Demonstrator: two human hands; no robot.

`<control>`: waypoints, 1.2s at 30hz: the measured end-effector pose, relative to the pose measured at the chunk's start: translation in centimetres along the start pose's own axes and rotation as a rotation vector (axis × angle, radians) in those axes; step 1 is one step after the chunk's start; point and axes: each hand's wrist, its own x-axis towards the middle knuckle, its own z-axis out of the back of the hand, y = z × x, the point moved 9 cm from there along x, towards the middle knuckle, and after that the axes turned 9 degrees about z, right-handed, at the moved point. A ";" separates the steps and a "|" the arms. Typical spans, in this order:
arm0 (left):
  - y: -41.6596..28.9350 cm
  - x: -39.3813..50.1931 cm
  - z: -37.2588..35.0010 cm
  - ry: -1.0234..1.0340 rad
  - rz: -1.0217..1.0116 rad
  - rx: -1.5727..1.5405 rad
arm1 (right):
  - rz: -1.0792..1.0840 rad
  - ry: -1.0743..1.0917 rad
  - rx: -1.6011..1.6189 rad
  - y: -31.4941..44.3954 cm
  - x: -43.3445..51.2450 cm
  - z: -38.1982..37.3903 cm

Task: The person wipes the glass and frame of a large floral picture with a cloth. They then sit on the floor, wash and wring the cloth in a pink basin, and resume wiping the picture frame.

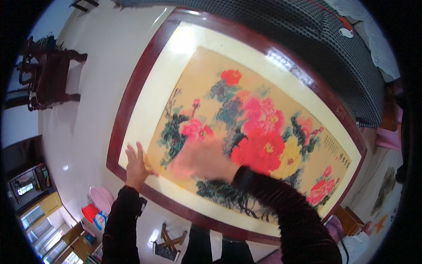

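Note:
Before me lies a large framed flower painting [201, 76], with red, pink and yellow blooms on tan ground and a cream mount around it. Its dark red frame [138, 79] has a glossy finish. My left hand [135, 166] rests with fingers spread at the lower left corner, on the cream mount. Over the painting's lower left part is my right hand [207, 160], blurred by motion. A pinkish blur shows at its fingers; whether that is a cloth, fingers or a painted flower cannot be told.
A couch under a dark knitted cover [339, 62] borders the frame's far side. Nearer me, a folding stool [169, 239] stands on the pale floor. Pink and red basins [101, 198] sit to the left, below a dark carved wooden chair [49, 76].

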 end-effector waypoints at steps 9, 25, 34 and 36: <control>-0.1 0.0 1.0 -0.034 -0.026 -0.009 | -0.704 -1.010 -0.979 -20.0 -16.2 20.3; 2.6 -2.2 0.2 -0.212 -0.290 -0.044 | -0.195 0.277 0.287 10.9 -4.0 -16.1; 11.5 -15.0 -7.2 -0.183 -0.171 -0.414 | -0.678 -0.559 -0.503 -6.9 -1.8 7.7; 12.2 -15.8 -8.2 -0.147 -0.135 -0.425 | -0.537 -0.585 -0.379 -4.2 5.9 6.6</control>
